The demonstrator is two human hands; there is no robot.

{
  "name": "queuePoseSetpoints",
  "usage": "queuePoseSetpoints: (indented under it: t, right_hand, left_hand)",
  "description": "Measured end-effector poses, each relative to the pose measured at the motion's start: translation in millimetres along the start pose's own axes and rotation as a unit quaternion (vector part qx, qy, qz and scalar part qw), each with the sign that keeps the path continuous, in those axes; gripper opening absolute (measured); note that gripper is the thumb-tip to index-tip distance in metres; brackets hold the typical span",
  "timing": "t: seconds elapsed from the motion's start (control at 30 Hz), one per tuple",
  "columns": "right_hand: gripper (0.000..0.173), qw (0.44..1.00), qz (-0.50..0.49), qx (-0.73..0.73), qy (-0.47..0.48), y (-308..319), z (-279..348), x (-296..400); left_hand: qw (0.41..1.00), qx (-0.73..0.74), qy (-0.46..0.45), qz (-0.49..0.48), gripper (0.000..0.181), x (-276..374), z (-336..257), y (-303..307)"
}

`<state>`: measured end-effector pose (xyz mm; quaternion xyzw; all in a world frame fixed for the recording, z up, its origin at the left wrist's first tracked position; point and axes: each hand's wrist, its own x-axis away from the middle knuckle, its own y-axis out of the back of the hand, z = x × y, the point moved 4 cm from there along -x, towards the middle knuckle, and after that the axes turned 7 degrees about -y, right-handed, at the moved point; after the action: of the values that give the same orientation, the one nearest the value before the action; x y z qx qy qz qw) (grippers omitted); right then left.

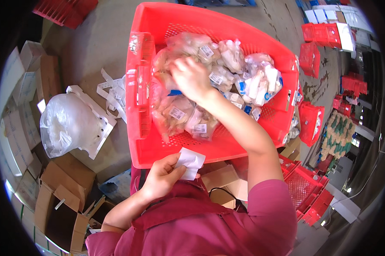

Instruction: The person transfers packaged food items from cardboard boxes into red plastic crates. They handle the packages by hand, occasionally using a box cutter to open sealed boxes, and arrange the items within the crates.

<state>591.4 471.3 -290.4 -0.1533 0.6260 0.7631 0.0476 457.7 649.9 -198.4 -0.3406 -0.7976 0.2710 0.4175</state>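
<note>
A large red plastic crate [218,14] stands before me with several clear plastic bags in it, their contents pale and bearing white printed labels. My left hand [166,174] pinches a white paper slip [191,161] at the crate's near edge. Blurred over the bags on the left side is my right hand [192,78]; I cannot tell whether its fingers grip the bag [162,64] beneath them. A labelled bag [174,112] lies just below that hand. Farther right, a bag of white pieces with blue print [263,81] leans near the crate's right wall.
On the left, a plastic-wrapped white object [64,123] rests beside crumpled paper strips [112,92]. An open cardboard box [61,220] sits lower left, near stacked white cartons [17,137]. More red crates [304,182] stand at the right.
</note>
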Motion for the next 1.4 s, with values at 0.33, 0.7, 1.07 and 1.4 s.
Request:
queuePoseSetpoints:
  t: [0.33,0.7,1.07,1.4]
  right_hand:
    - [0.059,0.970,0.130,0.004,-0.203,17.4,-59.0,79.1]
    - [0.091,0.953,-0.097,0.129,-0.257,87.3,-112.1,95.4]
    - [0.105,0.743,-0.163,-0.201,-0.617,113.0,-236.3,182.3]
    - [0.082,0.632,-0.102,-0.588,-0.494,161.6,-39.5,173.2]
  left_hand:
    - [0.999,0.011,0.026,0.039,0.031,10.6,8.6,4.5]
    - [0.994,-0.066,0.051,0.071,0.034,22.8,24.9,4.8]
    - [0.980,-0.138,0.079,0.116,0.034,36.4,29.1,-7.4]
    - [0.967,-0.117,0.151,0.166,0.036,48.0,35.1,-10.0]
